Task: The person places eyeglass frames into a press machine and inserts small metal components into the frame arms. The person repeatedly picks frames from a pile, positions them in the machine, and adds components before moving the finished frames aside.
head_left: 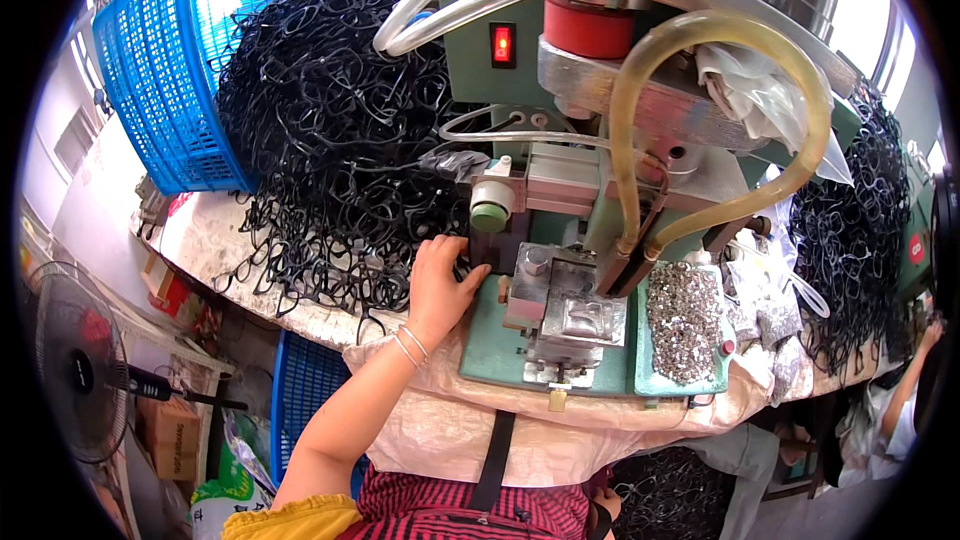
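My left hand (437, 285) rests at the left edge of a green bench machine (482, 345). Its thumb is apart from the bent fingers, and no object shows in it. The fingertips lie against or close to a dark block under a round green button (489, 217). To the right of this hand, a metal fixture (585, 315) sits on the machine's base. Black eyeglass frames (340, 130) are heaped just beyond the hand. Low in the picture, beside my lap, a small part of my right hand (604, 502) shows; its fingers are mostly hidden.
A green tray (642, 360) of small shiny metal parts adjoins the fixture. Clear hoses and a yellowish tube (815, 90) loop overhead. A blue basket (170, 90) leans at the far left, near a fan (82, 370). Another person's arm (908, 380) shows at right.
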`<action>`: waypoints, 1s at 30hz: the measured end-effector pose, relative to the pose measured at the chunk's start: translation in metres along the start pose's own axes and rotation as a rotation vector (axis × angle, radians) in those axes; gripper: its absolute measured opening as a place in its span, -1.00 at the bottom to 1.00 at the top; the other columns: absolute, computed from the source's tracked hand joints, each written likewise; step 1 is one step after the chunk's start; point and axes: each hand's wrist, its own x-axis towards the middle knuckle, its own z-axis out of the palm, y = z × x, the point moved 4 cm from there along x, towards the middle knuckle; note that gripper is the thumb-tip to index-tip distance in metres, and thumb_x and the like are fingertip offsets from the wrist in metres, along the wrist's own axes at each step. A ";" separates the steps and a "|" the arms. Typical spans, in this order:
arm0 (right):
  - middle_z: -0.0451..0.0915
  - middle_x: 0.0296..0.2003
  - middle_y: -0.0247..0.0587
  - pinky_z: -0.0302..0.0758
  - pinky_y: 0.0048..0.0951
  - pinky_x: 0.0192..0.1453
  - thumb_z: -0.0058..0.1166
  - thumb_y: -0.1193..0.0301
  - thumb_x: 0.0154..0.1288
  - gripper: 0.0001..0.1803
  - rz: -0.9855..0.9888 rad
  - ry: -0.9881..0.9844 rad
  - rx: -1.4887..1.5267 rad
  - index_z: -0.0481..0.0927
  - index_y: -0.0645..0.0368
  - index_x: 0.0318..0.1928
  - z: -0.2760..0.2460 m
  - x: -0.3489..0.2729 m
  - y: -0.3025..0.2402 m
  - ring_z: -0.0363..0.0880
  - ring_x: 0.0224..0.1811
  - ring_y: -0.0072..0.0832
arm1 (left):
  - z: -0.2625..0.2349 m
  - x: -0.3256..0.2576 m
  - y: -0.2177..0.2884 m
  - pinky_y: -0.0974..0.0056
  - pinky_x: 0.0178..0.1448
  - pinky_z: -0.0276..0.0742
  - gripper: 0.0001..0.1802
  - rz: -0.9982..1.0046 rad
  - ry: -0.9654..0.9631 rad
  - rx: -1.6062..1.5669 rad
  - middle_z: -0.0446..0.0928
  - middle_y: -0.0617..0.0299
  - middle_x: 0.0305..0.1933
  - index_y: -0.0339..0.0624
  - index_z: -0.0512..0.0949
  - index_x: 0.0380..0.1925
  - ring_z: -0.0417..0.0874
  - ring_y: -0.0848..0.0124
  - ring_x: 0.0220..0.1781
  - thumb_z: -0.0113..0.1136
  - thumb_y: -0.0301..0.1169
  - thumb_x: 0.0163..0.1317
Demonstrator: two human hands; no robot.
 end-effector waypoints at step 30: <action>0.72 -0.08 -0.03 0.61 -0.26 -0.01 0.11 0.27 0.42 -0.66 0.006 0.146 0.259 0.69 0.22 0.04 0.004 0.089 0.071 0.70 -0.10 -0.24 | -0.052 -0.073 0.099 0.26 -0.26 0.44 -0.72 0.536 -0.328 -0.453 0.67 0.25 -0.28 -0.10 0.65 -0.19 0.57 0.26 -0.35 0.37 -0.56 0.04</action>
